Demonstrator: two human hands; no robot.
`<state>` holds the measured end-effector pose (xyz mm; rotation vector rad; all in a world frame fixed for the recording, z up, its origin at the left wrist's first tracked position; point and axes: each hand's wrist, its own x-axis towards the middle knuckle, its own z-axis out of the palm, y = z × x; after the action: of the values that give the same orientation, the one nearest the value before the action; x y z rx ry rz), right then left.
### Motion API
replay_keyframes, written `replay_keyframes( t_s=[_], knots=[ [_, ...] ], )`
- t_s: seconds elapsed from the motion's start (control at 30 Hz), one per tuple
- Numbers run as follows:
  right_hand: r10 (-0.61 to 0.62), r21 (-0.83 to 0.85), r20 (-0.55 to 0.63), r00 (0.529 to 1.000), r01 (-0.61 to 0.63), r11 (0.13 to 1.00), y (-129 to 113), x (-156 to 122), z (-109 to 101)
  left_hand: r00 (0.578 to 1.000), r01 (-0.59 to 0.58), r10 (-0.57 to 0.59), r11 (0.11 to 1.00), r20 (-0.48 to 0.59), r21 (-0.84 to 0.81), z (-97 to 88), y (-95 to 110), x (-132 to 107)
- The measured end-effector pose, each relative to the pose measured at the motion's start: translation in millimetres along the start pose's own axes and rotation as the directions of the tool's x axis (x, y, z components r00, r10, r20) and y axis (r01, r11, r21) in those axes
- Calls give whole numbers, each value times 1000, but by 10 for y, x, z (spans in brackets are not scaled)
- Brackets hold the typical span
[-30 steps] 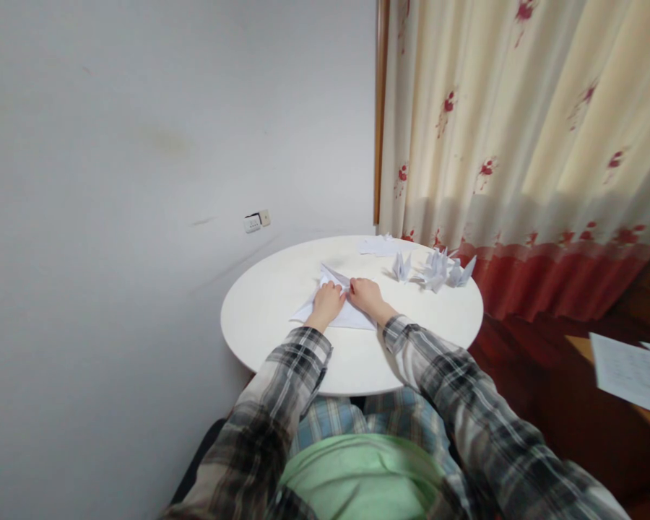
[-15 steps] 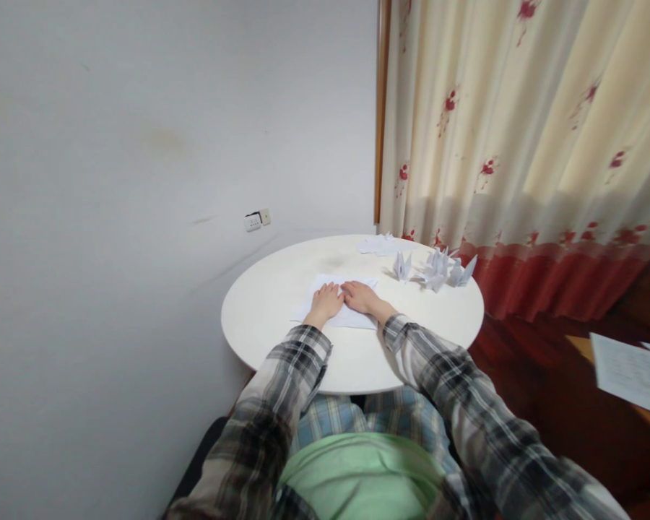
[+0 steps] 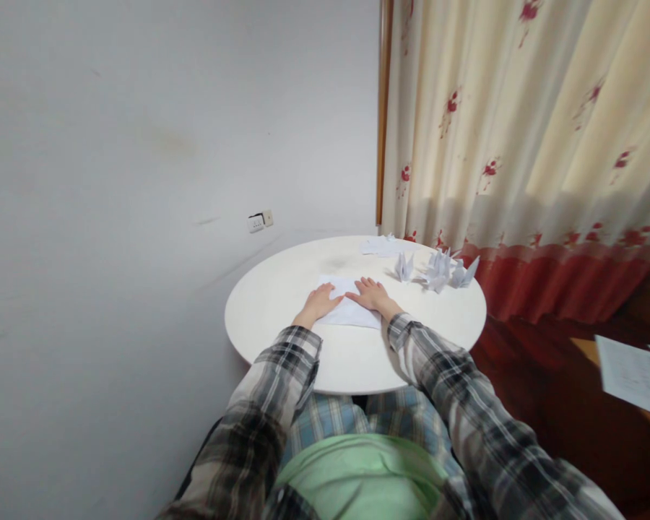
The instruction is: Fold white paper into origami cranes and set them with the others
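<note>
A white sheet of paper (image 3: 348, 313) lies flat on a round white table (image 3: 282, 303). My left hand (image 3: 319, 301) rests on the sheet's left part with its fingers stretched out flat. My right hand (image 3: 371, 295) presses the sheet's right part, fingers also spread flat. Both hands hold nothing. Plaid sleeves cover both my forearms.
Several folded paper cranes (image 3: 438, 270) stand at the table's far right, with loose paper (image 3: 380, 246) behind them. A flowered curtain (image 3: 520, 144) hangs to the right and a grey wall with a socket (image 3: 259, 220) to the left. More sheets (image 3: 633, 374) lie on a brown surface at right.
A raised fold of the paper has been pressed down; the sheet now lies flat. Both hands went from pinching the fold to lying open on it, and have moved slightly apart.
</note>
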<state>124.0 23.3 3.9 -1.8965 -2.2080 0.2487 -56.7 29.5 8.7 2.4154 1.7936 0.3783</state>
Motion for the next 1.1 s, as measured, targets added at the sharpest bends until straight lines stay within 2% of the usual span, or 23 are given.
replay_keyframes(
  t_s=[0.1, 0.17, 0.23, 0.3, 0.4, 0.5, 0.53, 0.6, 0.67, 0.8, 1.1],
  knots=[
    [24, 21, -70, 997, -23, 1000, 78, 28, 22, 992, -123, 119, 987, -48, -98, -6, -80, -11],
    [33, 53, -163, 986, -25, 998, 115, 36, 22, 990, -140, 135, 984, -49, -114, -21, -114, -22],
    [42, 104, -300, 953, -11, 995, 144, 34, 7, 994, -108, 105, 988, -32, -106, -41, -127, -32],
    [74, 166, -460, 885, 3, 986, 171, 26, -22, 999, -50, 49, 996, -20, -73, -59, -131, -38],
    [157, 251, -655, 739, 17, 968, 225, 10, -79, 994, 71, -68, 997, -88, 28, -75, -147, -41],
    [263, 316, -739, 620, -25, 948, 304, -2, -132, 967, 136, -106, 984, -231, 119, -87, -166, -51],
    [306, 341, -748, 590, -55, 939, 336, -4, -144, 964, 133, -97, 982, -249, 133, -93, -165, -57],
    [384, 388, -739, 553, -115, 914, 399, -4, -158, 973, 106, -73, 984, -218, 142, -109, -143, -71],
    [433, 421, -709, 557, -159, 893, 452, -3, -157, 982, 97, -70, 984, -174, 152, -127, -107, -85],
    [494, 462, -629, 600, -223, 859, 492, -2, -145, 973, 184, -153, 966, -173, 183, -147, -61, -94],
    [519, 441, -514, 683, -308, 843, 475, -9, -127, 972, 230, -211, 946, -104, 228, -29, -194, -27]
  ],
)
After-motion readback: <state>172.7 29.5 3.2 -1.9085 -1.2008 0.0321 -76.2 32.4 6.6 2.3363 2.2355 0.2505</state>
